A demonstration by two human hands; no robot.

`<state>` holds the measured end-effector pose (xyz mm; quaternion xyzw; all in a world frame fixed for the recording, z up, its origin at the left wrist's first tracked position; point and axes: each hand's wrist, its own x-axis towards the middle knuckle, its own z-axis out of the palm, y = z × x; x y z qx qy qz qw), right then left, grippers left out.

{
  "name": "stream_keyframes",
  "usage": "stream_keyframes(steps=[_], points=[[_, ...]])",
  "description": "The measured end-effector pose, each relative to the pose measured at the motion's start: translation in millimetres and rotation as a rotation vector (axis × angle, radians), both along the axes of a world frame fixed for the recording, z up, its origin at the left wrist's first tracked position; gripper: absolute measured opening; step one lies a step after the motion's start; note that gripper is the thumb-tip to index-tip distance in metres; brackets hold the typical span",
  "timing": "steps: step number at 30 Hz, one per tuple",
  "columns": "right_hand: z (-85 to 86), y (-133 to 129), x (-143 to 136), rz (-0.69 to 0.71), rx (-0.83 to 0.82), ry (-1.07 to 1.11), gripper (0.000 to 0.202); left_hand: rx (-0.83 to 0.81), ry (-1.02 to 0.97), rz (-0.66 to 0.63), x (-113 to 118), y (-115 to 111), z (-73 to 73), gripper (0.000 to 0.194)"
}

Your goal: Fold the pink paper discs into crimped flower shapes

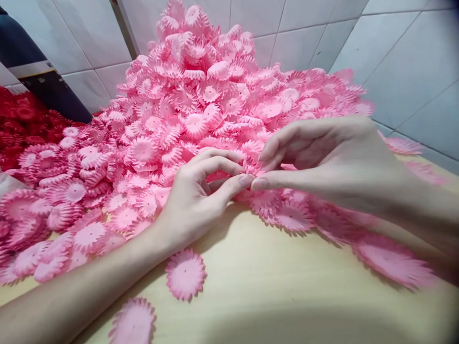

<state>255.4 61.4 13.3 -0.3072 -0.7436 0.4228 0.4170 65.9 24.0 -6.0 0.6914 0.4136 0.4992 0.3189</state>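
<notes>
My left hand reaches in from the lower left, its thumb and fingertips pinched together at the front of a heap of pink artificial flower petal discs. Facing it from the right is my right hand, thumb and fingers also closed in a pinch. The fingertips of both hands nearly meet. Pink shows between them, but whether it is a held disc or the heap behind I cannot make out. Below my left wrist a loose petal disc with a fringed edge and a small centre hole lies flat on the table.
Another loose disc lies near the front edge of view. More discs spread under my right forearm. A red heap and a dark cylinder stand at the back left. White tiled walls close off the back and right.
</notes>
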Motion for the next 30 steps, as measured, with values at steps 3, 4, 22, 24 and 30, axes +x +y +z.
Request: stream_keyframes(steps=[3,4,22,24,30], points=[[1.7,4,3,0.006,-0.082,0.018,0.021,-0.008,-0.001,0.014,1,-1,1.6,0.013],[2.3,5,4,-0.001,-0.088,0.016,0.02,-0.017,-0.001,0.019,2,-2,2.4,0.015],[2.8,-1,-5,-0.106,0.257,-0.014,0.021,0.015,0.025,0.075,7,-11,7.7,0.017],[-0.4,-2,-5,-0.096,0.285,-0.057,0.021,0.012,0.048,0.038,6,-11,6.0,0.014],[-3.0,-7,-4,-0.161,0.398,-0.246,0.011,0.113,0.128,0.02,6,-13,5.7,0.013]])
